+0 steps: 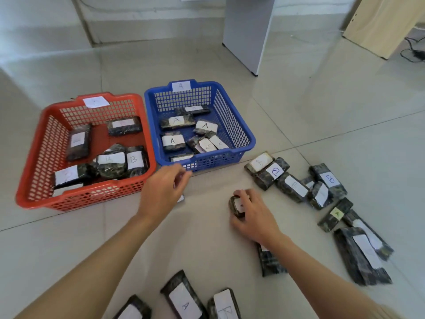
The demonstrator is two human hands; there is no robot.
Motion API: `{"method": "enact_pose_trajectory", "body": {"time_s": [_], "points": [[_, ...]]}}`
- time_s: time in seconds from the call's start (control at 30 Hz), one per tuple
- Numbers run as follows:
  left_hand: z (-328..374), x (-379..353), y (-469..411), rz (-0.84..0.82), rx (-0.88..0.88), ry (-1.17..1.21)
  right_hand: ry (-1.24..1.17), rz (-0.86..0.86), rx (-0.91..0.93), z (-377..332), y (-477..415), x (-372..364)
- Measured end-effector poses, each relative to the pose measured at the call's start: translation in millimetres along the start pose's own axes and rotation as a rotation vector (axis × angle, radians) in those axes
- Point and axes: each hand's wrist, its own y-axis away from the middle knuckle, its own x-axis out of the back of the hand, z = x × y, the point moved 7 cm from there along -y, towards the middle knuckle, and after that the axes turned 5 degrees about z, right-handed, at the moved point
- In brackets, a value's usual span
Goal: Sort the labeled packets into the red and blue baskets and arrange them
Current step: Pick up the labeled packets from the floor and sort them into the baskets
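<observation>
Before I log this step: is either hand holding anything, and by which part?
The right hand grips a small dark wrapped packet with a white label, fingers over its top and thumb on its near side. The left hand covers something white near the blue plastic basket; a hold cannot be told.

Bare forearms, no sleeves/rings.

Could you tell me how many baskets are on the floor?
2: the red basket sits at left, and the blue basket stands right beside it, close together. Both hold labeled packets. None appears hidden.
</observation>
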Motion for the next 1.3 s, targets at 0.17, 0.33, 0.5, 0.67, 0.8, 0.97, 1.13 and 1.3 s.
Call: {"method": "enact_pose_trajectory", "body": {"time_s": [0.17,0.33,0.5,0.67,0.8,0.97,1.13,1.3], "points": [[-54,-43,48,-0.498,0.215,-0.247,-0.132,0.141,0.108,-28,-6,20],[-42,-36,47,-0.475,0.188,-0.233,-0.161,0.345,0.139,-58,-20,52],[5,14,-3,-0.074,-0.108,-0.023,-0.477,0.553,-0.118,-51,-66,101],[-30,27,-67,0.051,0.086,-0.002,-0.500,0.348,-0.165,-71,-146,101],[-70,27,-90,0.137,0.268,0.027,-0.356,-0.093,-0.110,-105,-192,30],[-103,20,-91,0.159,0.327,0.030,-0.144,-0.277,-0.052,-123,-215,-25],[-106,8,-99,0.130,0.350,0.176,-0.256,-0.248,-0.096,-106,-223,-9],[-83,-39,-120,-0.171,0.255,0.024,0.115,0.185,-0.149,-50,-202,44]]}}
